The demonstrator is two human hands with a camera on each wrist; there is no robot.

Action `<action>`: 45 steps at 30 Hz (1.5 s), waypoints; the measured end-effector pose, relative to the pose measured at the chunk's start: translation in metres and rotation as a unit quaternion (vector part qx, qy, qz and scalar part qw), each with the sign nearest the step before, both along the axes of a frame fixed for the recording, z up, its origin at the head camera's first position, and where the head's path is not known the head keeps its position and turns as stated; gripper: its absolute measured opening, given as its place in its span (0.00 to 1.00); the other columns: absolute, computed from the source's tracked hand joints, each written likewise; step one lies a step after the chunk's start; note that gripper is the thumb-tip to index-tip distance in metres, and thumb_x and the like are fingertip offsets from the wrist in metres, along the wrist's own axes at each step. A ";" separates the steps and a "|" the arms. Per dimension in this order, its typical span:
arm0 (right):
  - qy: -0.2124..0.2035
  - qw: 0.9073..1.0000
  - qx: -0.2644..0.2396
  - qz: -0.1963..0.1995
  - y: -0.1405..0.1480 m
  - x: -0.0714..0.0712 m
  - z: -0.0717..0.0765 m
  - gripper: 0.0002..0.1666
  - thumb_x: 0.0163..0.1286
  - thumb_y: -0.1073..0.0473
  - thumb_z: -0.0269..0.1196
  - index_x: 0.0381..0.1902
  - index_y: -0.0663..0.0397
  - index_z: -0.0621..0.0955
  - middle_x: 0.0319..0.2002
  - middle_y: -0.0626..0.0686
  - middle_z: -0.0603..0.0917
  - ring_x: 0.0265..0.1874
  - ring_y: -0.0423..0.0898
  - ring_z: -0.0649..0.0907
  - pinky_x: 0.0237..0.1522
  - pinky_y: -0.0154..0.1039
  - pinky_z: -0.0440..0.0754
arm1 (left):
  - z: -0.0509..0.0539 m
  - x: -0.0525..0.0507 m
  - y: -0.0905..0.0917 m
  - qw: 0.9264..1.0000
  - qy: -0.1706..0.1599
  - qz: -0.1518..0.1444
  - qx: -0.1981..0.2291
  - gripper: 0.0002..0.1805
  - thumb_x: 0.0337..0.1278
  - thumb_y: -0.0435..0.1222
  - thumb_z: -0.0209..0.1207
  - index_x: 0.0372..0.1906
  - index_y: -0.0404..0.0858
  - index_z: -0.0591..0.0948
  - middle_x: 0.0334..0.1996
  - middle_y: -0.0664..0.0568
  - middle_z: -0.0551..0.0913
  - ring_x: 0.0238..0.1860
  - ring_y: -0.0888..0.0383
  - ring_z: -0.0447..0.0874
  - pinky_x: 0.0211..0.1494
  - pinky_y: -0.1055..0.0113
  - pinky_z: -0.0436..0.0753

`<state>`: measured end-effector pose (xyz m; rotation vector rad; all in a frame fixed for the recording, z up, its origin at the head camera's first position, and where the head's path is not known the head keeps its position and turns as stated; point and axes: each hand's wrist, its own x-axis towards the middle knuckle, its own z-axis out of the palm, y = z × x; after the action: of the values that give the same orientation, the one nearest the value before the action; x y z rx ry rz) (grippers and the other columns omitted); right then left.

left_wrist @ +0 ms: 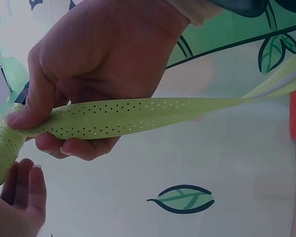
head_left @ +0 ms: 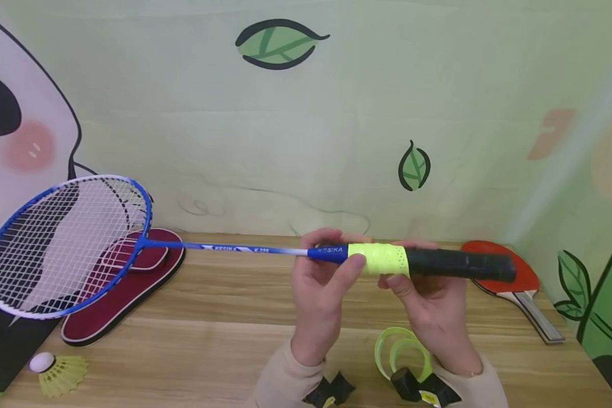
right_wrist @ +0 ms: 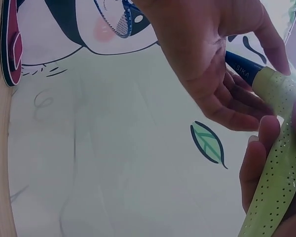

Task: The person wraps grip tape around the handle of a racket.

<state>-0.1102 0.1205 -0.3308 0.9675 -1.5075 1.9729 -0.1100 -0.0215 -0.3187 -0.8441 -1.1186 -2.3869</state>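
A blue and white badminton racket (head_left: 328,253) is held level above the table, its strung head to the left. Bright yellow-green grip tape (head_left: 382,259) wraps the upper part of its black handle (head_left: 454,263). My left hand (head_left: 316,309) holds the racket near the tape's left end, thumb in front and fingers behind. At the tape's right edge, my right hand (head_left: 438,309) pinches the tape, its thumb near the handle. In the left wrist view a loose, perforated strip of tape (left_wrist: 113,118) runs from the right hand. The tape's loose length hangs in loops (head_left: 379,351) below.
On the wooden table (head_left: 224,351), a red table tennis paddle (head_left: 505,260) lies at the right. A maroon, white-trimmed flat case (head_left: 132,306) lies at the left, partly behind the racket head. A yellow shuttlecock (head_left: 63,375) sits front left. Behind hangs a printed backdrop (head_left: 311,141).
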 end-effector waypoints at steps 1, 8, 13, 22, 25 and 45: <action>-0.001 1.000 0.001 -0.002 0.000 0.000 0.000 0.23 0.62 0.80 0.60 0.55 0.77 0.71 0.41 0.57 0.83 0.31 0.46 0.85 0.35 0.36 0.86 | 0.000 -0.001 0.000 1.000 0.020 -0.015 0.006 0.19 0.59 0.28 0.61 0.52 0.41 0.70 0.46 0.48 0.84 0.49 0.51 0.83 0.53 0.63 0.81; 0.004 1.000 -0.001 -0.001 -0.003 0.000 0.001 0.22 0.62 0.78 0.61 0.54 0.77 0.71 0.38 0.57 0.83 0.29 0.46 0.84 0.34 0.35 0.85 | 0.000 -0.004 0.001 0.992 0.090 -0.081 0.029 0.27 0.62 0.23 0.56 0.61 0.40 0.61 0.53 0.43 0.82 0.56 0.44 0.80 0.62 0.53 0.76; 0.002 1.000 0.001 -0.011 -0.003 0.000 0.001 0.22 0.62 0.78 0.62 0.54 0.77 0.72 0.35 0.56 0.83 0.28 0.46 0.84 0.34 0.35 0.85 | 0.000 -0.003 0.000 0.995 0.077 -0.067 0.023 0.25 0.61 0.22 0.56 0.60 0.39 0.62 0.51 0.43 0.83 0.53 0.45 0.82 0.59 0.55 0.79; -0.003 1.000 0.019 -0.020 -0.001 0.000 0.000 0.22 0.62 0.78 0.61 0.54 0.77 0.72 0.33 0.56 0.83 0.28 0.46 0.84 0.33 0.34 0.85 | -0.001 -0.002 0.001 0.997 0.057 -0.046 0.020 0.23 0.62 0.23 0.57 0.57 0.40 0.65 0.49 0.44 0.84 0.51 0.45 0.83 0.56 0.58 0.81; 0.001 1.000 0.018 -0.017 -0.001 -0.001 0.000 0.21 0.63 0.77 0.62 0.54 0.76 0.73 0.34 0.56 0.84 0.28 0.46 0.84 0.34 0.35 0.85 | -0.001 -0.002 0.001 0.998 0.050 -0.035 0.013 0.21 0.63 0.24 0.57 0.56 0.40 0.65 0.48 0.44 0.84 0.50 0.47 0.84 0.54 0.60 0.82; 0.023 1.000 0.002 0.018 0.001 -0.002 0.000 0.28 0.63 0.73 0.63 0.59 0.79 0.68 0.44 0.58 0.84 0.31 0.45 0.85 0.35 0.35 0.85 | -0.002 -0.002 0.000 0.999 0.015 0.037 -0.009 0.13 0.59 0.34 0.66 0.46 0.42 0.76 0.38 0.52 0.87 0.38 0.59 0.85 0.39 0.70 0.84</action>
<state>-0.1120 0.1217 -0.3308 1.0409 -1.4792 1.9609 -0.1125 -0.0216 -0.3202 -0.8262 -1.1424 -2.2993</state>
